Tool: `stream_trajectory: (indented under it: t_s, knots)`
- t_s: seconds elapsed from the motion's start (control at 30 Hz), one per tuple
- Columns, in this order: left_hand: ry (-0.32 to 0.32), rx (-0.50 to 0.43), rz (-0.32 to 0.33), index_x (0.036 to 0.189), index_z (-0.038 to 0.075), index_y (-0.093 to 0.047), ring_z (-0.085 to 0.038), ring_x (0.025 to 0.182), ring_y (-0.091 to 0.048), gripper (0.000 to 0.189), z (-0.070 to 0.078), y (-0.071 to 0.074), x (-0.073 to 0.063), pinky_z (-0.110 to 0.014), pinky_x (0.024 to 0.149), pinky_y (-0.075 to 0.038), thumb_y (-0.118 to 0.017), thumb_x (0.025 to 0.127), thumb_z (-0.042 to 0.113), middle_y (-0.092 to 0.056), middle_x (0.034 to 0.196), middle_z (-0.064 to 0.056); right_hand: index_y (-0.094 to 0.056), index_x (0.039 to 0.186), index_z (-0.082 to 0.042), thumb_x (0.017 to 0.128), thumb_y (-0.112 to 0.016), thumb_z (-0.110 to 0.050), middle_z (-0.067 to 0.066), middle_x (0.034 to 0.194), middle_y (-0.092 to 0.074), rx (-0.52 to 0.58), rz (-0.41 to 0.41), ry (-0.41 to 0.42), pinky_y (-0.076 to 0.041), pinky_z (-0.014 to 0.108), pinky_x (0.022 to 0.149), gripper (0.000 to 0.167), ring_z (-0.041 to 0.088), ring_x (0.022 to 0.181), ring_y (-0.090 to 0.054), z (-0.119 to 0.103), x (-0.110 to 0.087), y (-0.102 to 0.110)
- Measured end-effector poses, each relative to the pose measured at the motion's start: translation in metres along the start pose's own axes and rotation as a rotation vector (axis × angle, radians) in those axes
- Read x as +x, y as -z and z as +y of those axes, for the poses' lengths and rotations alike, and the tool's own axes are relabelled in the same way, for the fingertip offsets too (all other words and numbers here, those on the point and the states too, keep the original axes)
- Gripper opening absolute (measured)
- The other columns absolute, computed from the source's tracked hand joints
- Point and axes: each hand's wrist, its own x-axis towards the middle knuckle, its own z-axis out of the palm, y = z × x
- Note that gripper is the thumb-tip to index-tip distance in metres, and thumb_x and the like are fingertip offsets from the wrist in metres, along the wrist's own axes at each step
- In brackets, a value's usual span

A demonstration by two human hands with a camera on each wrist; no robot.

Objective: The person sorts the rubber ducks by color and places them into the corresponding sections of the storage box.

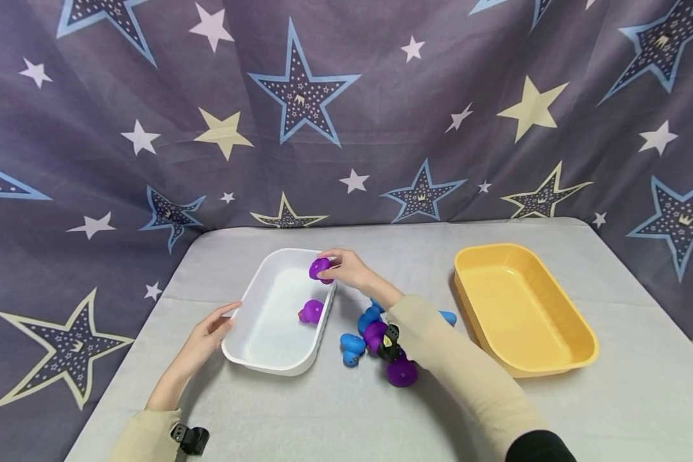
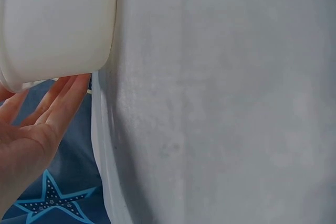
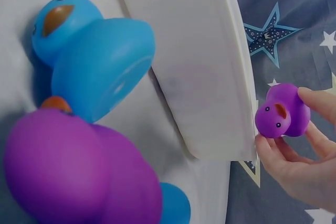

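Observation:
My right hand (image 1: 352, 269) pinches a purple rubber duck (image 1: 320, 269) over the far right part of a white tub (image 1: 265, 367). In the right wrist view, thumb and fingertips grip that duck (image 3: 283, 111) with its face and orange beak showing. Another purple duck (image 1: 311, 312) lies inside the tub by its right wall. My left hand (image 1: 205, 337) rests against the tub's left rim, its fingers fairly straight; the left wrist view shows that hand (image 2: 39, 124) beside the tub's wall (image 2: 58, 24).
Blue ducks (image 1: 353, 346) and purple ducks (image 1: 402, 372) lie in a group right of the white tub, partly hidden by my right forearm. A yellow tub (image 1: 520, 308) stands on the table's right side. A starry curtain (image 1: 381, 83) hangs behind the light table cloth (image 1: 265, 417).

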Motion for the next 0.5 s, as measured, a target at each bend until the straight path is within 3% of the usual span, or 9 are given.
stream_trajectory:
  t_s: [0.27, 0.5]
  knots:
    - [0.000, -0.014, -0.009, 0.131, 0.000, -0.038, -0.006, 0.076, -0.049, 0.042, 0.000, 0.000, 0.000, -0.022, 0.057, -0.042, -0.045, 0.093, 0.018, -0.051, 0.106, -0.025, -0.052, 0.121, -0.002, 0.080, -0.062, -0.007, 0.021, 0.117, -0.053, -0.043, -0.025, 0.032, -0.043, 0.033, 0.086, 0.043, 0.029, 0.108, -0.050, -0.001, -0.002, 0.003]
    - [0.014, -0.029, -0.019, 0.131, 0.000, -0.037, -0.004, 0.078, -0.051, 0.043, 0.002, 0.001, 0.000, -0.023, 0.060, -0.045, -0.045, 0.093, 0.018, -0.050, 0.108, -0.026, -0.052, 0.121, 0.000, 0.082, -0.059, -0.005, 0.021, 0.116, -0.054, -0.104, -0.081, 0.102, -0.043, 0.033, 0.086, 0.040, 0.030, 0.107, -0.051, -0.006, -0.014, 0.015]
